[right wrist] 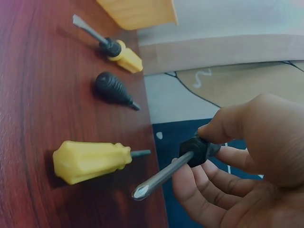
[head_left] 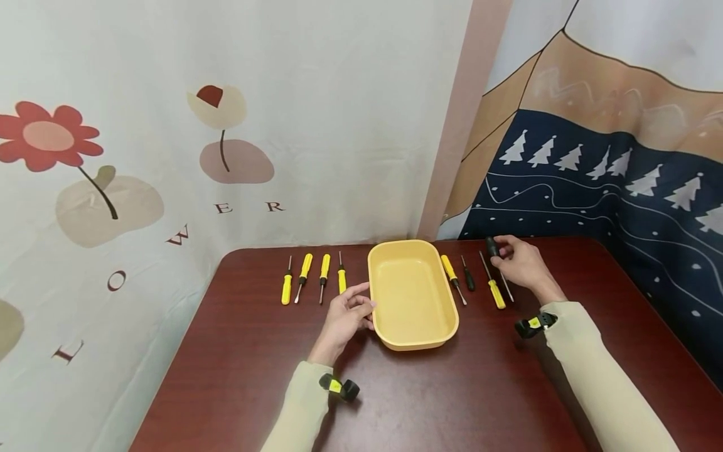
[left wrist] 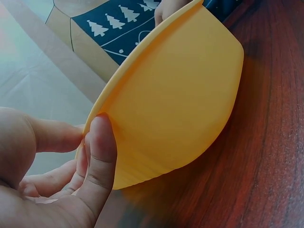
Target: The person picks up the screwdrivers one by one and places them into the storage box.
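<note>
A sleeve (head_left: 601,373) lies nearest; the left hand (head_left: 346,315) pinches a tub (head_left: 412,301), the right hand (head_left: 524,266) grips a screwdriver (head_left: 492,247): likely pick-up, needing steady lifting.

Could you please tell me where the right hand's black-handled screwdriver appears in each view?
Head: black-handled screwdriver, right of centre, in the right hand.
Left wrist: not visible.
Right wrist: just below centre, shaft pointing lower left.
Shared landmark: the yellow tray, in all three views.
</note>
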`<state>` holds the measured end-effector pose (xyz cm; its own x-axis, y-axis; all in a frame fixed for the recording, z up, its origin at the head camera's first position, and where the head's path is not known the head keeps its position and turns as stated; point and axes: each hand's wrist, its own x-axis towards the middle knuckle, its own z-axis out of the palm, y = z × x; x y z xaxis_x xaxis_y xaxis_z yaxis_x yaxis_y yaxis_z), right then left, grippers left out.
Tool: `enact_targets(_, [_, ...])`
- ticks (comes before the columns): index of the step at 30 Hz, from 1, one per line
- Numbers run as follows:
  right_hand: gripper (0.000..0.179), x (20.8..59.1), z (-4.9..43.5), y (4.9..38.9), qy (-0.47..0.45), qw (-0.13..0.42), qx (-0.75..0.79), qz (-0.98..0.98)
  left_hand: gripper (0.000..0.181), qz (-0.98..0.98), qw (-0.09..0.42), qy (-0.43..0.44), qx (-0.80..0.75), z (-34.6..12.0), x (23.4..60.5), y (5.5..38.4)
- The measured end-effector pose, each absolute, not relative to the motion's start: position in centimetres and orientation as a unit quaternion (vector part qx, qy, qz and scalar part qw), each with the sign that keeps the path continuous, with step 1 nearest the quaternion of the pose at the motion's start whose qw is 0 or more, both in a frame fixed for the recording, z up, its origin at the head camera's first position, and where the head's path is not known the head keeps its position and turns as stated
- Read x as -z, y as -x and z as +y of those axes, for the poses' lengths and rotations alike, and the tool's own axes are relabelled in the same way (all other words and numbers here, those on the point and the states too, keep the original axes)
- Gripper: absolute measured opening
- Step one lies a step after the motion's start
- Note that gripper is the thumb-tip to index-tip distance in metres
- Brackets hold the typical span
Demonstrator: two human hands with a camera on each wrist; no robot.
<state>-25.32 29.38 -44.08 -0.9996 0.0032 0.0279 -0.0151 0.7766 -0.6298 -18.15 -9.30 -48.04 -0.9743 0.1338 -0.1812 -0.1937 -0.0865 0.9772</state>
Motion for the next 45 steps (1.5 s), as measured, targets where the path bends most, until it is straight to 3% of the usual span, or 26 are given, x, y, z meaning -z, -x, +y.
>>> enact_targets(45, [0.053,40.5,25.5,24.8,-0.024,0.002,-0.382,-0.924,0.05,0.665,0.104,0.021,-0.739,-9.3,48.1,18.1])
